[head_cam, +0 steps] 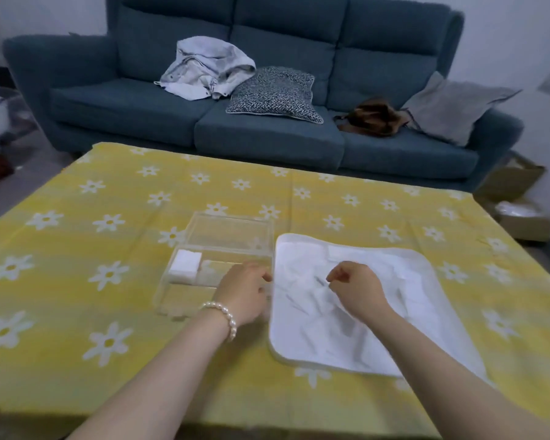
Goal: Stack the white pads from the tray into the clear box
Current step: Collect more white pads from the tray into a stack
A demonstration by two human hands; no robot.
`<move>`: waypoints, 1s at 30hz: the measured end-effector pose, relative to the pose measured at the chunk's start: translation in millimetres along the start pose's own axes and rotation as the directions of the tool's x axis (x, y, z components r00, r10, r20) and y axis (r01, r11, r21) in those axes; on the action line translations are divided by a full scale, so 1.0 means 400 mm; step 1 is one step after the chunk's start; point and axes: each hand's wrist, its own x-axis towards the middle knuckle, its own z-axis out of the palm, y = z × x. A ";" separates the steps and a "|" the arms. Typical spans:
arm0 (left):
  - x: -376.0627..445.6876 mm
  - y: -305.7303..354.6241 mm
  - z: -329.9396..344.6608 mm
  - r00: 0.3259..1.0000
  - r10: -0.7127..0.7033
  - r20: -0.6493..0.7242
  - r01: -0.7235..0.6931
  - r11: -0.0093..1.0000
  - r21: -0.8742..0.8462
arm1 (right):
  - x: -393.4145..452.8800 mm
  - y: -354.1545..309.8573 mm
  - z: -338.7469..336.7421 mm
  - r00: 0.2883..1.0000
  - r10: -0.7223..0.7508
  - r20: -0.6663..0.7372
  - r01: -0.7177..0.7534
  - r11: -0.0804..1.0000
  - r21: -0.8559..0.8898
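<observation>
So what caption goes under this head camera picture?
Two hands, left and right, hover between a clear plastic box holding white square pads and a white tray.

left grip (pixel 245 293) loosely curled, right grip (pixel 353 289) curled

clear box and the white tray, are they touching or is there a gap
Cannot tell. In the head view the clear box sits close beside the white tray, but the left hand covers part of the seam.

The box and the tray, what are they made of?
The clear box looks like hard, glossy plastic, maybe acrylic: the tablecloth shows through its walls. The tray looks like smooth white plastic with a raised, rounded rim, though it could be something else.
</observation>
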 end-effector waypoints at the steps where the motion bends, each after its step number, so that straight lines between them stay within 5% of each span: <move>1: -0.006 0.025 0.021 0.999 0.033 0.028 -0.034 0.999 0.005 | -0.015 0.033 -0.020 1.000 0.014 0.010 -0.014 1.000 -0.013; 7: -0.015 0.115 0.110 0.980 0.143 0.141 -0.154 0.986 0.069 | -0.053 0.150 -0.047 0.993 0.036 0.116 -0.029 0.998 -0.061; 15: 0.008 0.153 0.189 0.962 0.094 0.257 -0.127 0.985 0.115 | -0.032 0.170 -0.041 0.997 -0.069 0.018 0.071 0.991 -0.117; 21: -0.001 0.140 0.186 0.938 0.094 0.335 -0.144 0.981 0.128 | 0.003 0.164 -0.058 0.995 -0.089 0.050 0.101 0.934 -0.341; 30: 0.000 0.143 0.182 0.941 0.040 0.336 -0.070 0.995 0.076 | 0.028 0.188 0.036 0.901 -0.411 0.140 0.428 0.781 -0.455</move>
